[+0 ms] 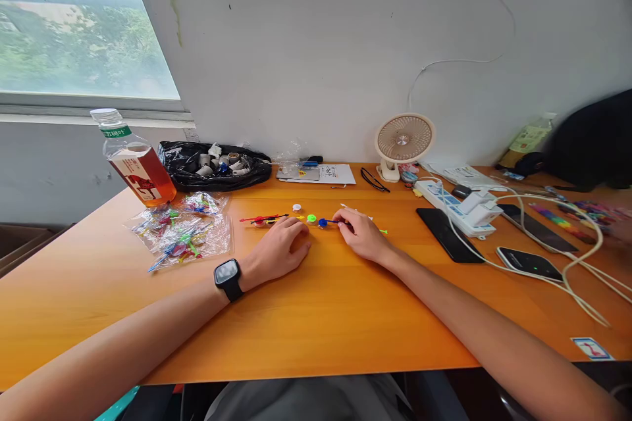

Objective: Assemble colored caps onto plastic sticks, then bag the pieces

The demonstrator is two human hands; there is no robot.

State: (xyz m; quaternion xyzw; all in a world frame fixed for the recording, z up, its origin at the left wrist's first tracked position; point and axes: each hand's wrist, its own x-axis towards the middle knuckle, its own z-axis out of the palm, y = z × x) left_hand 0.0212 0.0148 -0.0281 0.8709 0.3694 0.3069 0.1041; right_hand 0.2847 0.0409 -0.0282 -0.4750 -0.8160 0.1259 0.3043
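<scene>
Held a thin blue stick (334,222) in the right fingertips

Pinched the blue stick between thumb and fingers of the right hand (363,233), probably because of its thinness: too slight for a full fist. Traced it leftward from those fingertips to a round blue piece (322,224), just beside the hand on the orange-brown table (345,335). Could not tell whether joined to that piece or merely meeting it.

Rested the left hand (284,247) on the wood, palm down, with fingers curled; could not tell whether grasping anything, because of the hidden undersides. Perhaps set low like this for steadiness.

Found the blue stick in the gap between the two hands, right up against the right one and apart from the left. Saw a green round piece (311,218) in the same gap, nearer the left hand, and a white round piece (296,208) farther back, past the left knuckles. Noted a red stick (251,219) beyond the left hand, toward the left.

Had the small pieces in a loose row ahead of both hands, likely for easy reach. Had a clear plastic bag (217,237) of similar colourful bits off to the left, near a bottle (143,174), and a black phone (447,235) well to the right, presumably for elbow room.
</scene>
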